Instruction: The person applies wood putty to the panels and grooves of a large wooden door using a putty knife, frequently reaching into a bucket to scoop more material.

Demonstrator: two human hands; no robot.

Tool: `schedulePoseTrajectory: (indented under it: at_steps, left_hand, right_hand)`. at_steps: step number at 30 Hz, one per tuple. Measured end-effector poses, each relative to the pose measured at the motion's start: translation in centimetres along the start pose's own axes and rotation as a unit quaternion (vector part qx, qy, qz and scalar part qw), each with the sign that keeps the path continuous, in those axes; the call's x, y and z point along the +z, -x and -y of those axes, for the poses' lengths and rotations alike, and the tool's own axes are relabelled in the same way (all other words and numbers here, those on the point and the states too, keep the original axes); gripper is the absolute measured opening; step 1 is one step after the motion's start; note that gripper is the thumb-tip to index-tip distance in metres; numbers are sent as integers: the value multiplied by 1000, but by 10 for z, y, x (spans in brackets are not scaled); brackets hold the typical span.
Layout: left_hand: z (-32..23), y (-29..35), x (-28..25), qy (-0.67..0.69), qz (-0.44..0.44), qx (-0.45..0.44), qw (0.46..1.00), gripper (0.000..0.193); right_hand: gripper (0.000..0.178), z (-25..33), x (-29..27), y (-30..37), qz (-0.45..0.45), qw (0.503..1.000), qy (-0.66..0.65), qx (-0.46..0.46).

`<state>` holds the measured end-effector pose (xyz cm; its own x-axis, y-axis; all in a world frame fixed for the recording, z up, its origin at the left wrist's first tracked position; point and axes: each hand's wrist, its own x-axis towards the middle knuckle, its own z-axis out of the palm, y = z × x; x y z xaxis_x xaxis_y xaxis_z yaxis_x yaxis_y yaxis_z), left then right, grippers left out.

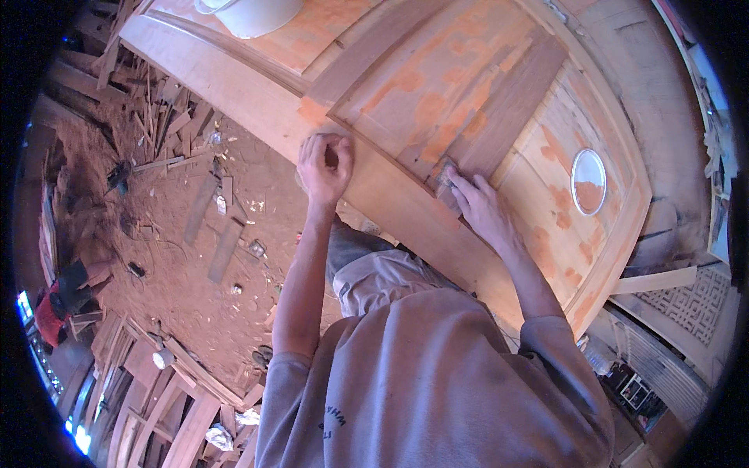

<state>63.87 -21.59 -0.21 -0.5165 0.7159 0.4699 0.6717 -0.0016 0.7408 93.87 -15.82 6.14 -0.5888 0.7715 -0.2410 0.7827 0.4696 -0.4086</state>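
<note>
A wooden panelled door [468,234] lies flat before me, smeared with orange filler patches. My right hand [482,204] is on its middle rail, fingers pressing a small dark flat piece [445,173] against the wood; its exact kind is unclear. At the door's near left edge, my left hand [326,168] is closed with curled fingers. What it may hold is hidden. On the right panel sits a round lid [588,182] with orange filler in it.
A white bucket [253,14] stands on the door's far left part. Wood offcuts [175,125] litter the dirt floor [168,242] at left. Stacked boards [156,413] lie lower left, near a person in red [51,316]. A patterned panel [679,304] is at right.
</note>
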Motion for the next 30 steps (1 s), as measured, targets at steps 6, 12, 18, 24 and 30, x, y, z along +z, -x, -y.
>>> schedulePoseTrajectory:
  at_steps: [6,12,18,24,30]
  left_hand:
    - [2,-1,0,-7,-6,6,1000,10]
    - [0,-3,-1,-18,10,7,1000,10]
    - [-3,-2,-5,-19,18,-7,1000,11]
    - [-7,-3,-6,-20,11,-8,1000,12]
    - [-1,-2,-3,-31,7,-14,999,13]
  right_hand:
    - [39,8,-11,-3,5,997,83,3]
    - [36,-1,-41,-9,70,997,14,-6]
    - [31,-7,-61,-15,148,914,-347,152]
    - [28,-25,-35,-3,184,835,-469,220]
    - [33,-17,-32,-22,187,904,-307,230]
